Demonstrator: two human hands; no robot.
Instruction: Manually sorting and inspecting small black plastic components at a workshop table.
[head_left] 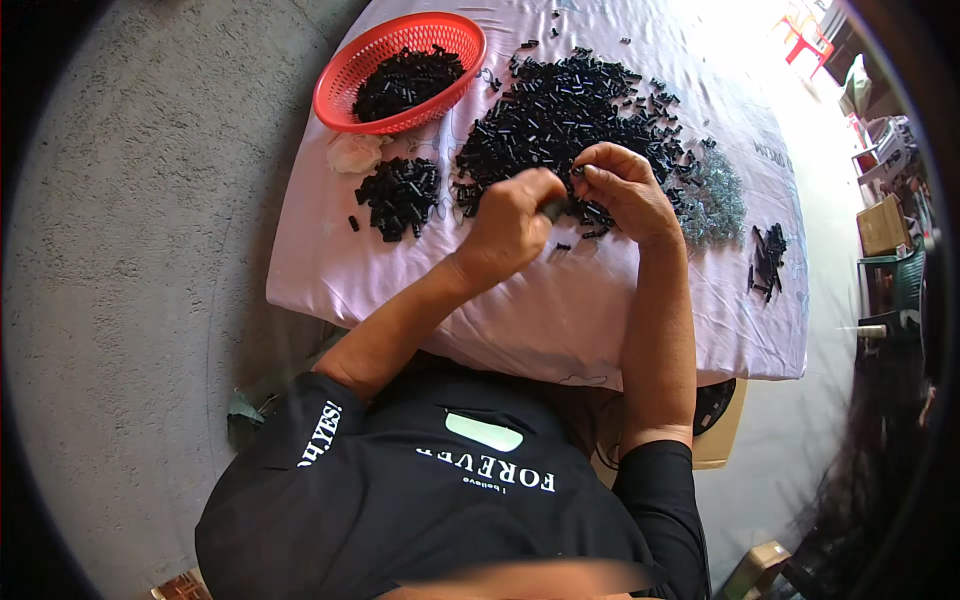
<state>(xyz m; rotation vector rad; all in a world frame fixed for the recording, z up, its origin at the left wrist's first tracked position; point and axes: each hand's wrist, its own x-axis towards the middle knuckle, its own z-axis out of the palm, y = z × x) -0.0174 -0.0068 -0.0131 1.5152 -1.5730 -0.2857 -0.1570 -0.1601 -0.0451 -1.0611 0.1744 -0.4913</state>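
Observation:
Over the near edge of a big heap of small black plastic pieces (560,110), my two hands work close together. My left hand (512,218) is closed around a dark object (553,208) that sticks out by the thumb side; its kind is mostly hidden. Fingers pinched, my right hand (635,192) grips a small black piece (578,170) at its fingertips. Beside the heap on the right lies a pile of small clear, shiny parts (715,200). A smaller pile of black pieces (400,198) sits to the left of my left hand.
At the far left of the pink cloth-covered table (340,260) stands a red plastic basket (330,95) with black pieces in it. Some slim black parts (768,262) lie near the right edge. Cardboard boxes (883,226) and chairs line the right side of the room.

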